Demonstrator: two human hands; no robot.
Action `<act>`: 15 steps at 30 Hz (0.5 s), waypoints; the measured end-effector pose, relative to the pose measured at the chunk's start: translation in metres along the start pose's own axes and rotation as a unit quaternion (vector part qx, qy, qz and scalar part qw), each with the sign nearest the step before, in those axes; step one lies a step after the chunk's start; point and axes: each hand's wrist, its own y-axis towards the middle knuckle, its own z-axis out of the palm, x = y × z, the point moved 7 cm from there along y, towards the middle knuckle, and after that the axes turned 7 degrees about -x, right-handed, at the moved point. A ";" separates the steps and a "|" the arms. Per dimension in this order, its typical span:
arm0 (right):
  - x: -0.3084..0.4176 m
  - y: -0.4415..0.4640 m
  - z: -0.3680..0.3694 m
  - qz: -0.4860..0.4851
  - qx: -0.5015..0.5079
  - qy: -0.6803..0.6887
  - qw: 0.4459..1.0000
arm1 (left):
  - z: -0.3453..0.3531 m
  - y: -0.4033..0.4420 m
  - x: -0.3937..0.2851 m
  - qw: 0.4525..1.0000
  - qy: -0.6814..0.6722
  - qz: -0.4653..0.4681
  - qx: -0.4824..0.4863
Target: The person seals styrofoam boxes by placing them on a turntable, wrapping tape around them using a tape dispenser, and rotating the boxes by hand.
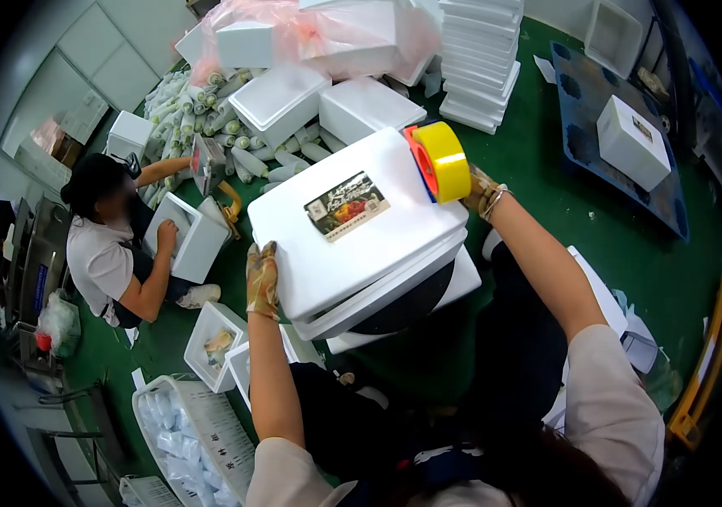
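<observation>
A white foam box (378,186) with a picture label (346,206) on its lid is tilted in front of me. My left hand (263,279), in a patterned glove, presses against the box's left side, its fingers pointing up along the edge. At the box's right end, my right hand (481,189), also gloved, is wrapped round a tape dispenser with a wide yellow roll (445,160) and orange-red parts. The dispenser rests against the lid's right edge. Beneath the box, a dark round surface and more white foam show.
A co-worker (111,245) sits at the left with an open foam box (196,241). Wrapped vegetables (183,114) and foam boxes (280,101) are piled ahead. Stacked lids (481,63) stand behind. A blue pallet (576,127) holds a labelled box (634,142). A crate (221,431) contains bags.
</observation>
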 end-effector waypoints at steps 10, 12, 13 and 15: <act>0.015 -0.034 0.028 -0.159 0.002 -0.429 0.889 | -0.001 -0.001 0.047 0.995 -0.014 -0.089 0.046; 0.002 -0.048 0.025 -0.044 -0.058 -0.169 0.983 | -0.003 -0.037 0.026 0.991 -0.043 -0.109 0.069; -0.001 -0.057 0.022 -0.051 -0.061 -0.165 0.983 | -0.002 -0.043 0.019 0.992 -0.048 -0.094 0.071; -0.001 -0.075 0.017 -0.113 -0.058 -0.206 0.970 | 0.005 -0.036 0.033 0.993 -0.093 -0.047 0.050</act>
